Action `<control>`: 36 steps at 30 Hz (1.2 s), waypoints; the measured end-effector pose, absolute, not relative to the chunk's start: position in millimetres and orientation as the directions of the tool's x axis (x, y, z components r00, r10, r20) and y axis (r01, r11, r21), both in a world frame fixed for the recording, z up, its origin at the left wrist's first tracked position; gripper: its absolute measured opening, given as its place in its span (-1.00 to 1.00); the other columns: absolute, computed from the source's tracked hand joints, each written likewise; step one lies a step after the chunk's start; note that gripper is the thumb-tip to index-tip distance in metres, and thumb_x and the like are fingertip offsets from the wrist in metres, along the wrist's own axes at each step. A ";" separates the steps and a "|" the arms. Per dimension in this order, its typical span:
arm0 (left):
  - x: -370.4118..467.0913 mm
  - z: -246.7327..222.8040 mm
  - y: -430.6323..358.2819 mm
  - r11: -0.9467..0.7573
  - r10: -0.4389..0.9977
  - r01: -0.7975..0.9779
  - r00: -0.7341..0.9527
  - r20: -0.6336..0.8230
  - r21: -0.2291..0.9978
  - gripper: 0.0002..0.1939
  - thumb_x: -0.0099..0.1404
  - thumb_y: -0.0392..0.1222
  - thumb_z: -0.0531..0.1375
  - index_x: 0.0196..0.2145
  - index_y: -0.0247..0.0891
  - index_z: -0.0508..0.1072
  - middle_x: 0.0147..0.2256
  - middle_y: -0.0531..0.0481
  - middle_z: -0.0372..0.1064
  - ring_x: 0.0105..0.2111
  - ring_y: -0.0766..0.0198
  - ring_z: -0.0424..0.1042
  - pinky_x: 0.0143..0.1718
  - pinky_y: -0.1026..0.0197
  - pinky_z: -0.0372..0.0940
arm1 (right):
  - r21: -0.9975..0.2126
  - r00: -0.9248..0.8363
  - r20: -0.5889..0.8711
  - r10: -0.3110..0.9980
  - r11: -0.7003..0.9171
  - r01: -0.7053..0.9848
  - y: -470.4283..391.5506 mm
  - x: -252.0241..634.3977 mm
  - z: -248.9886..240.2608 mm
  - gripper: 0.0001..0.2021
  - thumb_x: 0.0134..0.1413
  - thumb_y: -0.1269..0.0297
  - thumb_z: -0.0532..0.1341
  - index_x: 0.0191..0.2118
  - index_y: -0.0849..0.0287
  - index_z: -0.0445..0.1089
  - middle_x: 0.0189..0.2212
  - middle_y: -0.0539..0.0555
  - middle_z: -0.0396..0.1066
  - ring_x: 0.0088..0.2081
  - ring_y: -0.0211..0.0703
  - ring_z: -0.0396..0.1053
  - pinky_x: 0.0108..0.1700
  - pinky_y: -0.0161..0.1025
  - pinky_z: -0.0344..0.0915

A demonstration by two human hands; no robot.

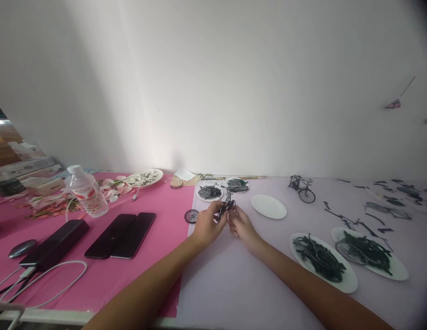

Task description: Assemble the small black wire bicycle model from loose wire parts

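Note:
Between my two hands, above the pale lilac sheet, is a small black model bicycle point(227, 205), partly assembled as far as I can see. My left hand point(209, 223) pinches it from the left, and my right hand point(243, 228) has its fingertips closed on its right side. Fingers cover much of it. Beside my left hand lies a loose spoked wheel point(191, 216). Just beyond are a white plate of black wheels point(209, 191) and another plate with dark green parts point(237, 185). A bare white plate point(268, 206) sits right of my right hand.
A finished-looking model bicycle point(302, 188) stands at back right. Two plates of dark parts point(323, 262) point(371, 254) lie front right, near scattered black pieces point(354, 222). On the pink mat are two phones point(120, 235), a power bank point(55, 243) with cables, and a plastic bottle point(88, 192).

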State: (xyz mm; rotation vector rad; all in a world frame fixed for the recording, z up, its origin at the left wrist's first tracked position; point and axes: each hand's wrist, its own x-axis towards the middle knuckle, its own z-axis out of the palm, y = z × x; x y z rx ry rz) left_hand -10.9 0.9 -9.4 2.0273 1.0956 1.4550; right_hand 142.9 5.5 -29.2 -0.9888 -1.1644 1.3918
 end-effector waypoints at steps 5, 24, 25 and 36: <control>-12.1 -8.1 0.6 -0.606 0.780 0.430 0.155 0.606 0.669 -0.74 0.39 -0.16 0.19 0.02 -0.13 0.39 -0.16 0.00 0.58 -0.33 0.28 0.54 -0.30 0.28 0.37 | -0.985 -0.121 0.033 0.992 0.012 -0.174 8.6 142.6 -31.6 -0.55 0.09 -0.23 0.26 -0.20 0.04 0.22 -0.62 -0.24 -0.07 -0.66 -0.41 -0.14 -0.64 -0.44 -0.18; -10.1 -16.4 16.0 -0.407 0.912 0.170 0.129 0.389 0.898 -0.62 0.32 0.00 0.28 -0.02 -0.30 0.55 -0.16 -0.16 0.60 -0.24 0.14 0.58 -0.19 0.19 0.45 | -0.981 -0.082 0.108 0.991 0.093 -0.169 13.3 146.7 -33.9 -0.53 0.15 -0.26 0.22 -0.27 0.05 0.16 -0.63 -0.23 -0.11 -0.65 -0.40 -0.21 -0.65 -0.44 -0.21; -9.8 -17.7 16.6 -0.397 0.917 0.165 0.113 0.383 0.903 -0.61 0.32 0.01 0.29 -0.02 -0.29 0.55 -0.16 -0.17 0.60 -0.23 0.13 0.58 -0.19 0.18 0.45 | -0.981 -0.073 0.096 0.993 0.082 -0.175 12.9 146.5 -32.8 -0.52 0.14 -0.27 0.22 -0.29 0.05 0.14 -0.63 -0.24 -0.12 -0.65 -0.40 -0.22 -0.66 -0.44 -0.22; -12.3 -16.0 10.5 -0.524 0.851 0.288 0.132 0.509 0.801 -0.69 0.39 -0.06 0.22 0.01 -0.22 0.53 -0.11 -0.14 0.59 -0.19 0.15 0.58 -0.10 0.20 0.42 | -0.990 -0.088 0.095 0.992 0.085 -0.112 15.6 148.4 -34.7 -0.56 0.13 -0.22 0.24 -0.22 0.06 0.22 -0.65 -0.24 -0.08 -0.66 -0.38 -0.17 -0.67 -0.43 -0.22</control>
